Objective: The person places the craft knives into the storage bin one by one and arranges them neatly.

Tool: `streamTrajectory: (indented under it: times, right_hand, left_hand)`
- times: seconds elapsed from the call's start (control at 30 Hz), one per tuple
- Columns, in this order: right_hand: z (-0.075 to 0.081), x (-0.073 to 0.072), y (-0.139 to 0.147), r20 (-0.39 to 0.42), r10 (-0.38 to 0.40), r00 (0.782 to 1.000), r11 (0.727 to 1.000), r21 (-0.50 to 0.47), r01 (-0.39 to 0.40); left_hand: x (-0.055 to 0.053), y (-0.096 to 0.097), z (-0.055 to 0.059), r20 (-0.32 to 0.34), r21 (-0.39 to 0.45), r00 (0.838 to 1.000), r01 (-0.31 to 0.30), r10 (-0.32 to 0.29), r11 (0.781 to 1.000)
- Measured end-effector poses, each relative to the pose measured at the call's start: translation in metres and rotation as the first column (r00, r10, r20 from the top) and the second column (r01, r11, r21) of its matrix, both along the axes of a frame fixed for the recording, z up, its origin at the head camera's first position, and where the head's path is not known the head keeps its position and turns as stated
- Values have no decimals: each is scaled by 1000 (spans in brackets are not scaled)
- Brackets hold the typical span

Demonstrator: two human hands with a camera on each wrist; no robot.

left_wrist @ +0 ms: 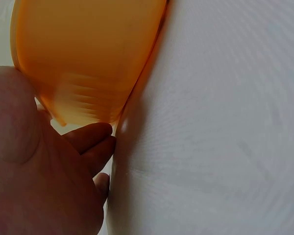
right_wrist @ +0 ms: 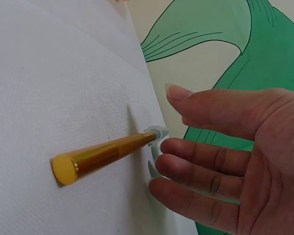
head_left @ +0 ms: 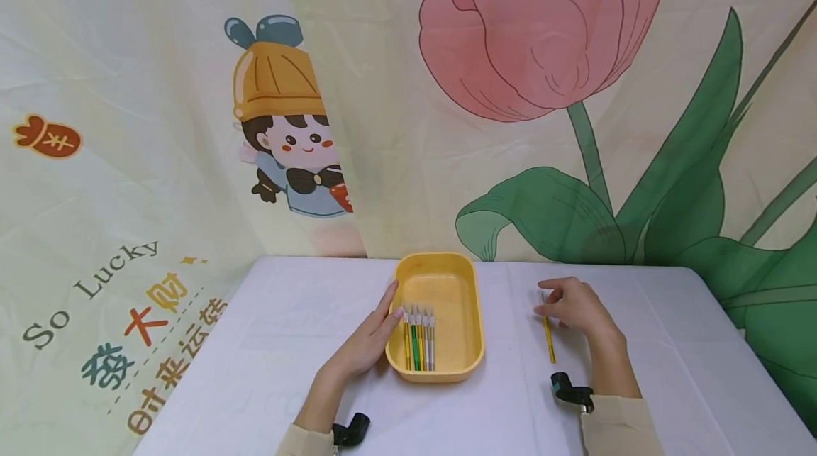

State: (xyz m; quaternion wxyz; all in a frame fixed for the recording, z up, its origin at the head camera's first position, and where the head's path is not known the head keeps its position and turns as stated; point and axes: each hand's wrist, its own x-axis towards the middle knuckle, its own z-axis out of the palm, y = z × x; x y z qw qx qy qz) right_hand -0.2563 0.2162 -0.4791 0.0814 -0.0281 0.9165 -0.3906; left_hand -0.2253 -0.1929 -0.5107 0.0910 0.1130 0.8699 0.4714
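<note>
My left hand (head_left: 367, 342) holds the left side of a yellow tray (head_left: 479, 321), thumb over the rim and fingers along the outer wall. In the left wrist view, fingertips (left_wrist: 100, 134) touch the tray's lower edge. Inside the tray, several slim pen-shaped craft knives (head_left: 419, 346), gold, green and silver, lie side by side with tips pointing away. My right hand (head_left: 577, 307) hovers over the far end of a single gold craft knife (head_left: 549, 342) lying on the table. In the right wrist view, its fingers are bent near the clear cap (right_wrist: 158, 132), thumb apart.
A white cloth covers the table (head_left: 510, 406). Behind its far edge hangs a printed backdrop (head_left: 396, 158) with a large tulip and a cartoon figure. A black wrist camera (head_left: 571, 392) sits at the right cuff, another black camera (head_left: 352, 430) at the left.
</note>
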Motion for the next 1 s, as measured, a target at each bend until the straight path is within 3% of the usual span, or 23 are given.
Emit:
streamTrajectory:
  times: [1.0]
  right_hand:
    - [-12,0,-3,13,18,1000,1000,6,-18]
  left_hand:
    - [-2,0,-2,10,8,1000,-1,1,1000]
